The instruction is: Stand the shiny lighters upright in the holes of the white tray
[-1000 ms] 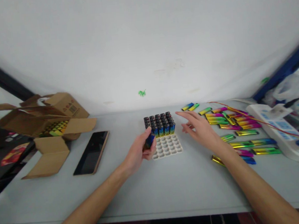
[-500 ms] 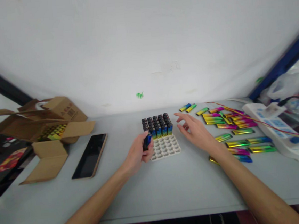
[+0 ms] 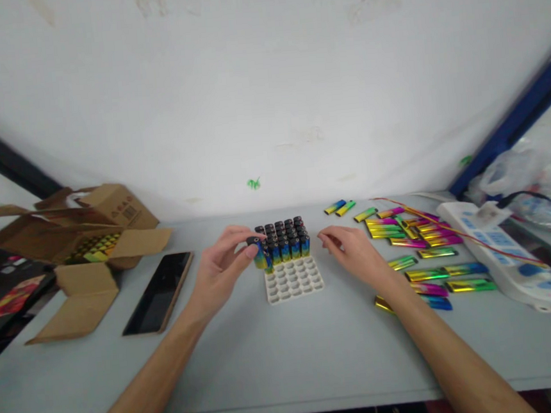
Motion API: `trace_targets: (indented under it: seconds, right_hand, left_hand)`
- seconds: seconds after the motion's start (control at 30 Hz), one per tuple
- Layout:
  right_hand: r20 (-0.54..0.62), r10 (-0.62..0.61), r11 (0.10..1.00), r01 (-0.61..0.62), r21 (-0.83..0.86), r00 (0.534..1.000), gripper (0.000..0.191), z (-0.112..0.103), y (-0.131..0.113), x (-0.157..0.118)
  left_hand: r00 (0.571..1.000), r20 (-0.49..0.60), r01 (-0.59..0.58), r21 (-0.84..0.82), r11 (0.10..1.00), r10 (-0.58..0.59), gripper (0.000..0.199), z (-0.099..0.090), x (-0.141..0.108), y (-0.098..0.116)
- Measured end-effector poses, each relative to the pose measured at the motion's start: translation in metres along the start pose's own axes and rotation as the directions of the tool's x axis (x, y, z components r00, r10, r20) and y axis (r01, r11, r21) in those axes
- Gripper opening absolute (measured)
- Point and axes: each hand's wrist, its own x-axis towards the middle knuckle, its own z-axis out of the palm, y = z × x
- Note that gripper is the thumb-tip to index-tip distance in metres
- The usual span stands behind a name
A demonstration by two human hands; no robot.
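My left hand (image 3: 220, 263) is closed, thumb and fingers pinching an upright blue-and-yellow lighter (image 3: 259, 254) with a black top at the left side of a white tray (image 3: 295, 295). Black-topped lighters (image 3: 285, 250) with blue-to-yellow bodies stand in rows in the tray's far part. Bare round pockets show in its near part. To the right of these rows, my right hand (image 3: 351, 251) hovers with fingers curled together, apart from the lighters. Nothing shows between its fingertips.
Shiny multicoloured lighter bodies (image 3: 423, 275) lie scattered on the right, beside a white power strip (image 3: 506, 254) and a thin red-yellow wire. A phone (image 3: 158, 294) lies on the left. Behind it an open cardboard box (image 3: 134, 242) holds yellow-topped pieces.
My left hand has moved left and up, turning the lighter from a tilted hold to upright at the tray's left side. My right hand's fingers have drawn together. The view has shifted slightly.
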Motion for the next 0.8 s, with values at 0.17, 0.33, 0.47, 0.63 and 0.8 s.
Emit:
trace_targets:
  seconds: [0.17, 0.33, 0.47, 0.63, 0.8]
  right_hand:
    - [0.02, 0.048, 0.999, -0.047, -0.014, 0.999, 0.025, -0.002, 0.0, 0.0]
    - [0.019, 0.055, 0.998, -0.054, -0.041, 0.998, 0.025, -0.003, 0.001, 0.0]
    - [0.018, 0.067, 0.996, -0.066, -0.059, 0.998, 0.025, -0.004, 0.006, 0.001]
    - [-0.004, 0.08, 0.994, -0.08, -0.073, 0.997, 0.024, -0.008, 0.011, 0.001]
    - [-0.037, 0.084, 0.993, -0.087, -0.082, 0.996, 0.025, -0.013, 0.012, 0.003]
  left_hand:
    - [0.992, 0.063, -0.127, 0.289, 0.949, 0.113, 0.016, 0.005, 0.001, -0.006]
    - [0.954, 0.193, -0.299, 0.574, 0.763, 0.229, 0.015, 0.009, 0.001, -0.017]
    - [0.955, 0.171, -0.296, 0.633, 0.716, 0.243, 0.013, 0.009, 0.0, -0.025]
    - [0.96, 0.197, -0.278, 0.642, 0.715, 0.196, 0.013, 0.006, -0.001, -0.028]
    - [0.942, 0.243, -0.335, 0.649, 0.683, 0.232, 0.014, 0.006, -0.001, -0.035]
